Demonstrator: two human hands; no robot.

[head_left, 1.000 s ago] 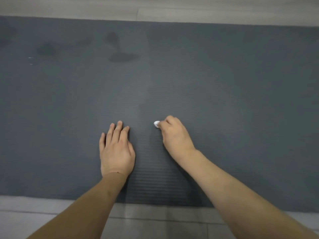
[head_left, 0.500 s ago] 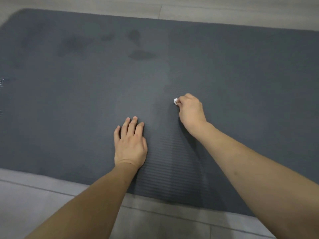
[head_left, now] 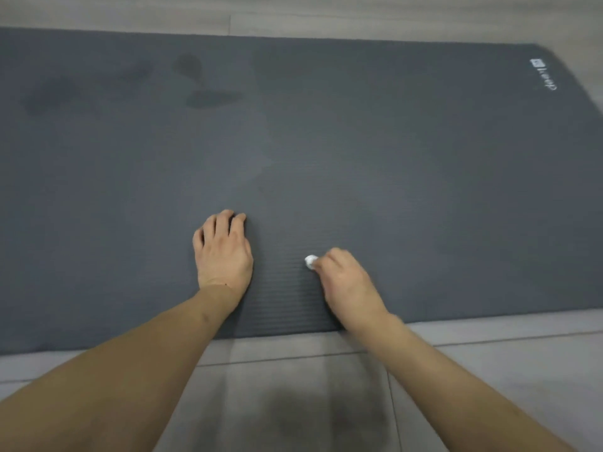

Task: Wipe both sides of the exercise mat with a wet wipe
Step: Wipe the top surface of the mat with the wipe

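A dark grey ribbed exercise mat [head_left: 408, 164] lies flat on the floor and fills most of the head view. My right hand [head_left: 346, 285] grips a small balled-up white wet wipe [head_left: 310, 262], which pokes out past the fingers and touches the mat near its front edge. My left hand [head_left: 223, 252] rests on the mat just left of it, with its fingertips bent down onto the surface. Darker damp patches [head_left: 208, 96] show on the far left part of the mat.
Grey floor tiles [head_left: 293, 386] run along the mat's near edge under my forearms, and a lighter floor strip [head_left: 293, 17] lies beyond its far edge. A white logo [head_left: 543, 76] marks the mat's far right corner.
My right hand has pulled the wipe back toward me, from mid-mat to near the front edge. My left hand's fingers have bent at the tips. The view has shifted right, showing the logo corner.
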